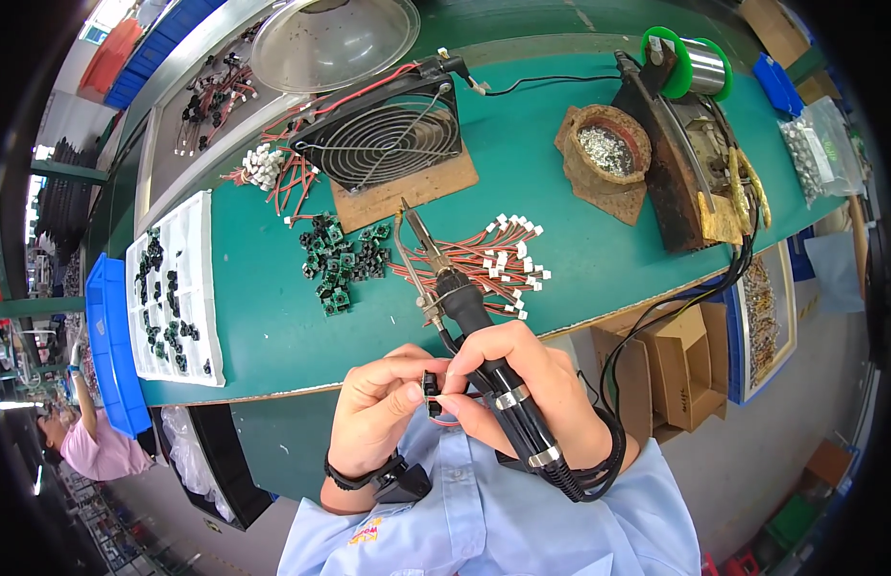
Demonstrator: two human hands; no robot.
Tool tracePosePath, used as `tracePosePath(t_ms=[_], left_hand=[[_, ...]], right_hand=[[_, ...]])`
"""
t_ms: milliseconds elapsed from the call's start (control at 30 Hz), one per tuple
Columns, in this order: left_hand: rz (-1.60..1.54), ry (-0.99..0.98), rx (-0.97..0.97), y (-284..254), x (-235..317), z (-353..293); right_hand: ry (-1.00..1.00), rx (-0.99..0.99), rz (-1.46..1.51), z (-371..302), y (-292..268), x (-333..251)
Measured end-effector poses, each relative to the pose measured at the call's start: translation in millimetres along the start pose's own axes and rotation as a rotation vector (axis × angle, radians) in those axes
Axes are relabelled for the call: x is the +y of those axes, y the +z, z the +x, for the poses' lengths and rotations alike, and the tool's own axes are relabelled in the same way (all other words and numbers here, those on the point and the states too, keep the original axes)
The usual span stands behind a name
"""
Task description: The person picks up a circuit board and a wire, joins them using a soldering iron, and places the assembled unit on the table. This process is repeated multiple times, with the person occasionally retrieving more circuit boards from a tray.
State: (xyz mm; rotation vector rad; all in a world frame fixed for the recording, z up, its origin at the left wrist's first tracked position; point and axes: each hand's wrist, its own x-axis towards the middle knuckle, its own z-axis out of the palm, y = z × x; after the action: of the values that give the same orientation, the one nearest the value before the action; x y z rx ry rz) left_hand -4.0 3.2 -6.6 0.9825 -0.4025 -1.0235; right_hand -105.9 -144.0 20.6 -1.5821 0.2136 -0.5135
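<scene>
My left hand pinches a small black-and-green circuit board piece between thumb and fingertips, just past the table's near edge. Wrapped in my right hand is a soldering iron with a thin feed tube along it, its tip pointing up and away over the table. My right thumb and forefinger also meet at the small piece, where a bit of red wire shows below. Beyond the iron lie red-and-black wire leads with white connectors. Left of the tip is a pile of small green-and-black boards.
A fan with a wire guard stands behind the iron. At the left are a white tray of small parts and a blue bin. On the right sit a bowl of solder bits, an iron stand and a solder spool.
</scene>
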Motion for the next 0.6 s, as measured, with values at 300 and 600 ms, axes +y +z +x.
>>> tracePosePath(t_ms=[300,600], left_hand=[[-0.014,0.004,0.001,-1.0,-1.7,-0.9],[-0.009,0.017,0.005,-0.1,-2.4,-0.3]], right_hand=[[-0.008,0.005,-0.011,-0.6,-0.3,0.2],[-0.007,0.021,0.011,-1.2,1.5,1.8]])
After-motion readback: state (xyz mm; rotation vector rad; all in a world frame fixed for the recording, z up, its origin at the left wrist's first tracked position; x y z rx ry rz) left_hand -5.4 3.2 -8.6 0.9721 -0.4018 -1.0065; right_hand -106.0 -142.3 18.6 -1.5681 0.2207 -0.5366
